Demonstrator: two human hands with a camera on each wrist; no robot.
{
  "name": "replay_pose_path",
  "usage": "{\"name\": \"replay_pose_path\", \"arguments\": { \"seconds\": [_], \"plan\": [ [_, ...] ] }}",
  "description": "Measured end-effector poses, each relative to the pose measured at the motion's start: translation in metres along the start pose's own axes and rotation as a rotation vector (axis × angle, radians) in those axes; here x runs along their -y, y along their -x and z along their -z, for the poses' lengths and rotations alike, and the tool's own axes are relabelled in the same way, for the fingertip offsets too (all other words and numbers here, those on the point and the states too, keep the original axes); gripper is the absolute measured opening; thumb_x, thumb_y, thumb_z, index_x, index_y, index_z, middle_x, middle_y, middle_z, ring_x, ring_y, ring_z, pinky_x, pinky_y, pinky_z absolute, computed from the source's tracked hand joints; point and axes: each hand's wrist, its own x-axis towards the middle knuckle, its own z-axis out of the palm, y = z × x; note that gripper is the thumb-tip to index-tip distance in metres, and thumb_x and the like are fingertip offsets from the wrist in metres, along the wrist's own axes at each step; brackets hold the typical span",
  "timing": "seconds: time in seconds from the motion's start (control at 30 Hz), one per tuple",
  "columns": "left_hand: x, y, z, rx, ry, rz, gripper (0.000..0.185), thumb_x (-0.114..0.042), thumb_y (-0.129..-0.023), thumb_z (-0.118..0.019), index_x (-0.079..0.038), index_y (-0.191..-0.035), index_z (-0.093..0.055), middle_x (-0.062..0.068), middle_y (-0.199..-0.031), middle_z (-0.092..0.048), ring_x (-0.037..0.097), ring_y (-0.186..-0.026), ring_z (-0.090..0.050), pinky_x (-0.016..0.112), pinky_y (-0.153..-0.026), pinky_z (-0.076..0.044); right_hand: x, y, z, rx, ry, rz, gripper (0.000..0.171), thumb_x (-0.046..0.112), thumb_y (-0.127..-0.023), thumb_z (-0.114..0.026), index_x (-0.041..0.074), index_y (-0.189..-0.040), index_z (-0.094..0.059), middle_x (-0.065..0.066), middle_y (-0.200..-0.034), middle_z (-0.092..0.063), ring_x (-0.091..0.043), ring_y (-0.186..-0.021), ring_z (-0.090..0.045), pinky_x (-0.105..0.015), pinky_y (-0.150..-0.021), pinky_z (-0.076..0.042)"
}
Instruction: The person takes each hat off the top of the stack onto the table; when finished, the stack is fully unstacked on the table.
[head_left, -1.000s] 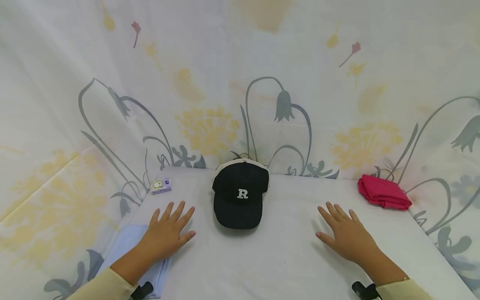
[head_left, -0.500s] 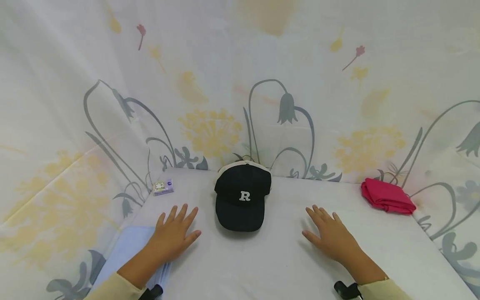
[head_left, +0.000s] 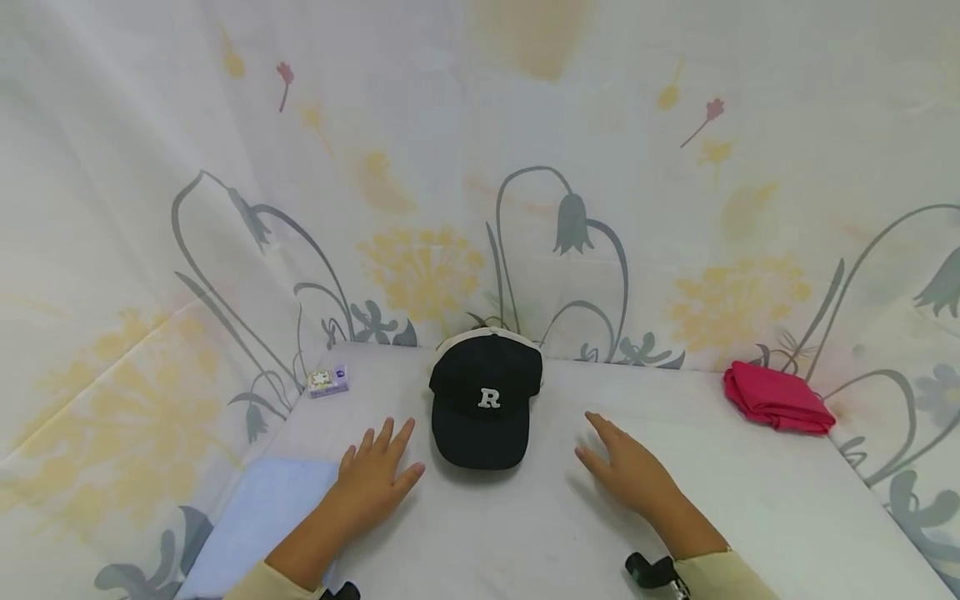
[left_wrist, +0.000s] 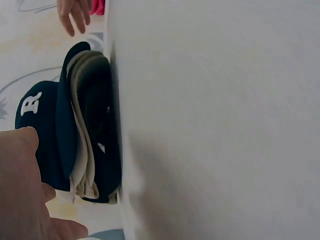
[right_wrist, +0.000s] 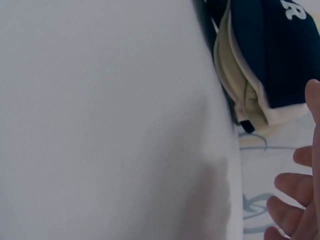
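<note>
A black baseball cap point(head_left: 480, 425) with a white letter R stands at the middle of the white table, its brim toward me. Cream-coloured layers show behind and beneath it, as if caps are stacked; in the left wrist view the stack point(left_wrist: 82, 130) is seen from the side. My left hand point(head_left: 375, 483) hovers left of the cap with fingers spread, apart from it. On the other side my right hand point(head_left: 633, 475) is held over the table, fingers extended toward the cap, holding nothing.
Beneath my left forearm lies a folded light-blue cloth point(head_left: 262, 508). A small purple-and-white packet point(head_left: 327, 381) rests at the back left. Folded red cloth point(head_left: 778, 397) lies at the back right. A flower-patterned curtain point(head_left: 637, 167) hangs behind the table point(head_left: 787, 492).
Both hands have moved inward toward the cap, the right one farther to the left, the left one slightly to the right. The cap and other things stay in place.
</note>
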Motion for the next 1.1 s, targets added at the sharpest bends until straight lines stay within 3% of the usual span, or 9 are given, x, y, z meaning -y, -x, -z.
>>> {"name": "replay_pose_path", "arguments": {
  "seconds": [0.27, 0.53, 0.77, 0.9, 1.1],
  "plan": [
    [-0.014, -0.006, -0.006, -0.006, 0.093, 0.028, 0.069, -0.045, -0.107, -0.053, -0.013, -0.164, -0.033, 0.026, -0.166, -0.033, 0.056, -0.151, -0.028, 0.077, -0.118, -0.020, 0.014, -0.014, -0.014, -0.033, -0.124, -0.035, 0.070, 0.043, -0.104, -0.062, 0.014, -0.162, -0.036, -0.020, -0.157, -0.050, -0.044, -0.144, -0.048, -0.064, -0.116, -0.039],
    [-0.023, -0.014, -0.014, -0.126, 0.156, 0.001, 0.066, -0.042, -0.106, -0.058, -0.003, -0.156, -0.043, 0.028, -0.149, -0.051, 0.050, -0.136, -0.051, 0.066, -0.111, -0.042, 0.030, -0.031, -0.028, -0.112, -0.287, -0.066, 0.058, 0.029, -0.105, -0.063, 0.008, -0.155, -0.045, -0.016, -0.153, -0.056, -0.038, -0.136, -0.059, -0.059, -0.112, -0.046],
    [-0.033, -0.021, -0.022, -0.173, 0.230, 0.088, 0.070, -0.040, -0.103, -0.063, -0.001, -0.157, -0.040, 0.029, -0.146, -0.051, 0.048, -0.133, -0.053, 0.062, -0.111, -0.044, 0.044, -0.042, -0.039, -0.204, -0.470, -0.105, 0.049, 0.022, -0.105, -0.064, 0.008, -0.150, -0.052, -0.014, -0.144, -0.064, -0.033, -0.127, -0.066, -0.053, -0.107, -0.052],
    [-0.040, -0.025, -0.025, -0.194, 0.276, 0.117, 0.070, -0.038, -0.102, -0.066, 0.000, -0.155, -0.041, 0.028, -0.144, -0.052, 0.045, -0.132, -0.055, 0.060, -0.111, -0.045, 0.049, -0.049, -0.046, -0.226, -0.522, -0.128, 0.047, 0.021, -0.105, -0.063, 0.010, -0.149, -0.053, -0.011, -0.143, -0.065, -0.031, -0.126, -0.068, -0.051, -0.104, -0.055],
    [-0.045, -0.032, -0.028, -0.209, 0.435, 0.187, 0.062, -0.032, -0.102, -0.066, 0.001, -0.151, -0.046, 0.021, -0.131, -0.060, 0.032, -0.111, -0.065, 0.053, -0.096, -0.055, 0.057, -0.064, -0.050, -0.247, -0.595, -0.170, 0.044, 0.020, -0.106, -0.062, 0.009, -0.148, -0.055, -0.013, -0.141, -0.066, -0.033, -0.125, -0.067, -0.049, -0.100, -0.057]
  ]
}}
